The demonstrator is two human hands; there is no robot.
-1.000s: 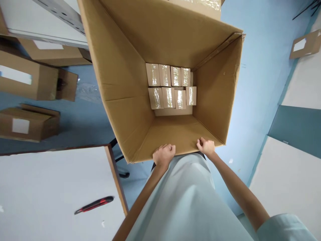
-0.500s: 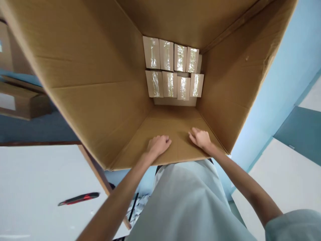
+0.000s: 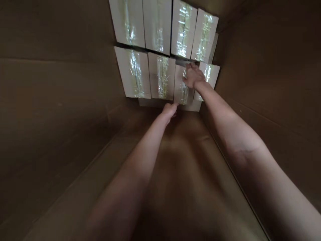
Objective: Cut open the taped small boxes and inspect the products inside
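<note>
Deep inside a large cardboard box point(image 3: 160, 147), both of my arms reach toward small taped cartons standing in two rows. My right hand point(image 3: 194, 75) lies over the third carton point(image 3: 178, 85) of the nearer row, fingers apart and tips at its far edge beside a narrow gap. At that same carton's near edge is my left hand point(image 3: 171, 109), closed, its thumb against the edge and its other fingers partly hidden. To the right, partly behind my right hand and forearm, stands the end carton point(image 3: 212, 74). Shiny clear tape runs down each carton's top.
Another carton point(image 3: 162, 75) stands left of the one I touch, with a corner carton point(image 3: 132, 72) beyond it. The farther row point(image 3: 156, 26) lies behind a dark gap. Tall cardboard walls point(image 3: 263, 83) rise close on both sides.
My hands have gone from the large box's near wall down to the cartons at its bottom. My view has moved inside the box, so the table and cutter are out of sight.
</note>
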